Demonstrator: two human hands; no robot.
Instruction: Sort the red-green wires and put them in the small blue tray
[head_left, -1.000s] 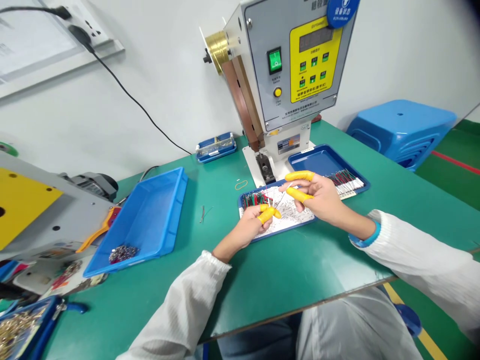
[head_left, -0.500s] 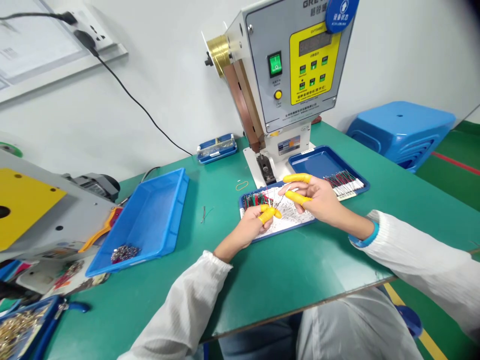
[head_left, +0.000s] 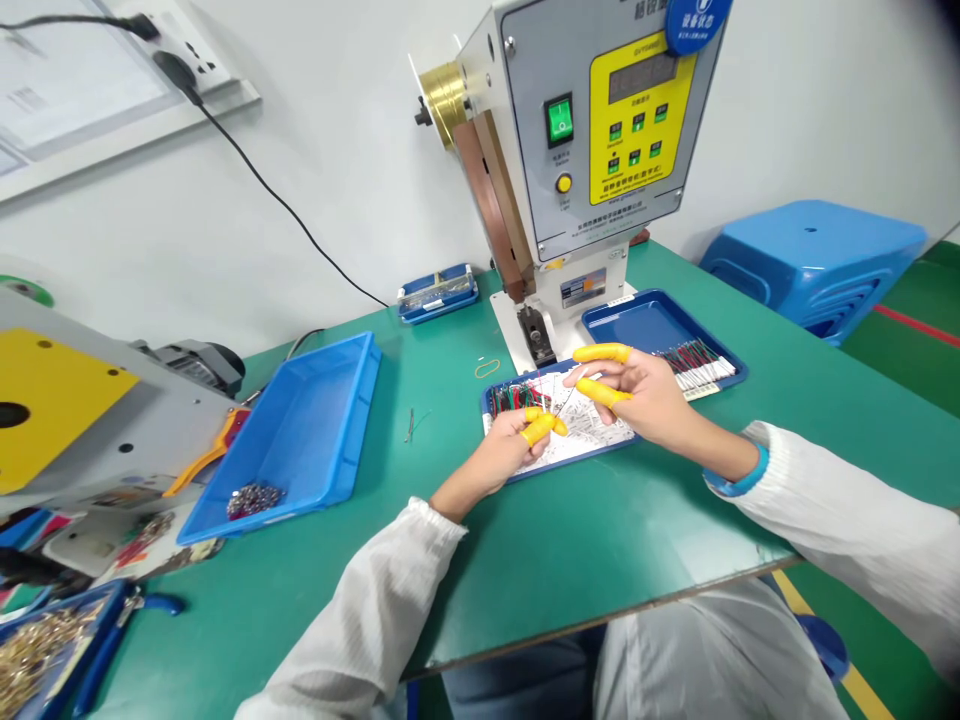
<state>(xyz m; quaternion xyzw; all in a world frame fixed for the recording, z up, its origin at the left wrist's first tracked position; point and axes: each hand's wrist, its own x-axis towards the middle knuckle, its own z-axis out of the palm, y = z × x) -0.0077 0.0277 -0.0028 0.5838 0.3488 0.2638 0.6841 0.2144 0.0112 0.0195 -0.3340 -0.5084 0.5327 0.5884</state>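
Note:
My left hand (head_left: 517,440) is closed in a pinch on thin wires, with yellow finger cots on its thumb and finger. My right hand (head_left: 637,392) is just to the right, its cot-covered thumb and index finger apart. The thumb and another finger meet near the upper end of a thin dark wire (head_left: 562,405) that runs from the left fingers; the exact grip is too small to see well. Under both hands lies a blue-rimmed tray (head_left: 574,462) holding many small white tubes (head_left: 600,428) and a bundle of red, green and black wires (head_left: 516,398).
Behind the hands stands a grey machine (head_left: 555,215) with a yellow panel. A second blue tray (head_left: 626,320) holds wires with white ends. At left are a light-blue bin (head_left: 300,430), another machine (head_left: 67,400) and pliers (head_left: 161,603). A rubber band (head_left: 487,369) lies on the green table.
The view has shifted slightly. Both hands stay over the tray in nearly the same pose, the wire still between them.

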